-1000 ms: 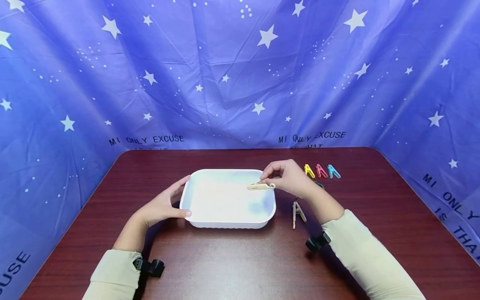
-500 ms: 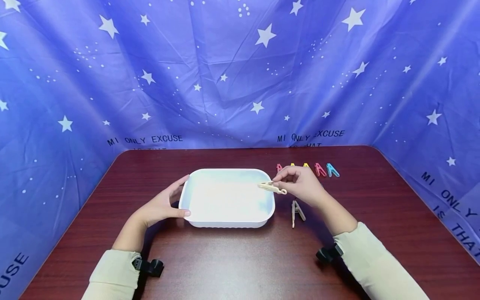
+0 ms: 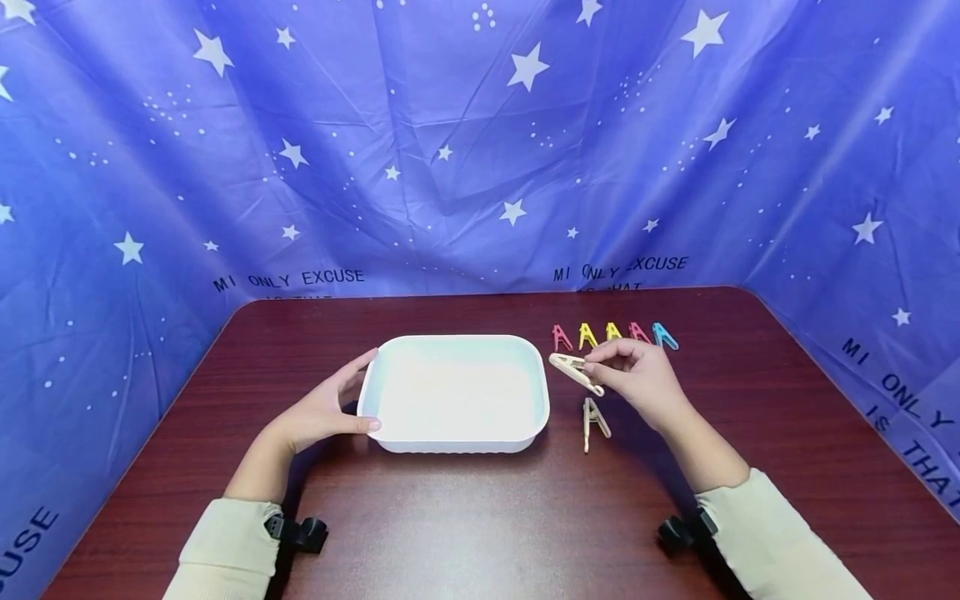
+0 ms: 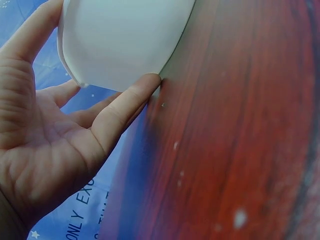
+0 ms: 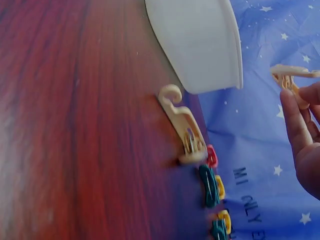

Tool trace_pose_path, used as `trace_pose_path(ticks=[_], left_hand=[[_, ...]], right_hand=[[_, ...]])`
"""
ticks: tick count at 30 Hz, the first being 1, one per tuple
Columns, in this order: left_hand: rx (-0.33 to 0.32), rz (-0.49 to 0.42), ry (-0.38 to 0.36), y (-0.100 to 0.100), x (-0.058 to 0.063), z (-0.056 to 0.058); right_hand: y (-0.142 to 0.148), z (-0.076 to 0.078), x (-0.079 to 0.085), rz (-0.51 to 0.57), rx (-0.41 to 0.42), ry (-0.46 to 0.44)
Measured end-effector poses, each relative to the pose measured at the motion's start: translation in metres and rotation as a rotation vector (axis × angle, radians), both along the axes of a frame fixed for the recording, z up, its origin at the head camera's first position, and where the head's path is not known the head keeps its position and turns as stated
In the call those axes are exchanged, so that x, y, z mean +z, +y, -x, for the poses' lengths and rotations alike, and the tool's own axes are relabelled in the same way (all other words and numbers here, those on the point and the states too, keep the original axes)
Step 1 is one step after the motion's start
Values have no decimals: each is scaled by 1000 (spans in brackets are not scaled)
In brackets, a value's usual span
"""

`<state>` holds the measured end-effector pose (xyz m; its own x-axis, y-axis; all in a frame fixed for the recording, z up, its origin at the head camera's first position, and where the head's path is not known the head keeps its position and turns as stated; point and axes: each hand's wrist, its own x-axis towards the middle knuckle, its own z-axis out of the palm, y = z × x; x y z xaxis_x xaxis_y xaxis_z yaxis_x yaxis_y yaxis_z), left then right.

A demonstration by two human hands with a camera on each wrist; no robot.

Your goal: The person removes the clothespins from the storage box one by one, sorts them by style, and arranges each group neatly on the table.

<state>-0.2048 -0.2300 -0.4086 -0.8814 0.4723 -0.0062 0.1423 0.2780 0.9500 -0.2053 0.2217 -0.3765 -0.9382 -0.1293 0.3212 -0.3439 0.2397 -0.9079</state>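
My left hand (image 3: 326,408) grips the left end of a white plastic tray (image 3: 386,446), thumb at the near corner and fingers at the far one. In the left wrist view its fingers (image 4: 125,105) lie against the tray's side. My right hand (image 3: 645,379) pinches a beige clothespin (image 3: 576,372) with a hooked end, held just off the tray's right rim. The same clothespin (image 5: 285,75) shows raised in the right wrist view. A second beige clothespin (image 3: 591,421) stands on the table to the right of the tray, below the right hand.
Small coloured clothespins line the back right: red (image 3: 561,337), yellow (image 3: 587,336) and blue (image 3: 664,336) among them. Dark green clothespins (image 5: 209,186) show in the right wrist view, hidden by my right hand in the head view. A blue star-patterned curtain (image 3: 450,167) borders the table.
My right hand has moved right from above the tray to beyond its right rim, carrying the clothespin, which has tilted. More coloured clothespins are uncovered. The left hand has stayed in place.
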Motion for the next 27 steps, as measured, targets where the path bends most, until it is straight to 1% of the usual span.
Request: trace_pose_path(ticks=[3, 7, 11, 15, 18, 22, 27], left_hand=[[-3, -2, 4, 0, 1, 1], [-9, 1, 7, 0, 1, 2], [-9, 5, 8, 0, 2, 2], [-11, 1, 11, 1, 3, 2], [-11, -3, 13, 1, 2, 2], [-13, -4, 9, 1, 1, 1], [-5, 1, 5, 0, 1, -1]], right_hand=[[9, -3, 1, -10, -36, 21], [20, -7, 3, -56, -79, 46], [28, -12, 2, -102, -126, 25], [35, -17, -1, -164, -179, -30], [41, -21, -4, -178, -206, -96], [50, -25, -10, -145, -232, -191], [58, -29, -19, -107, -240, -277]])
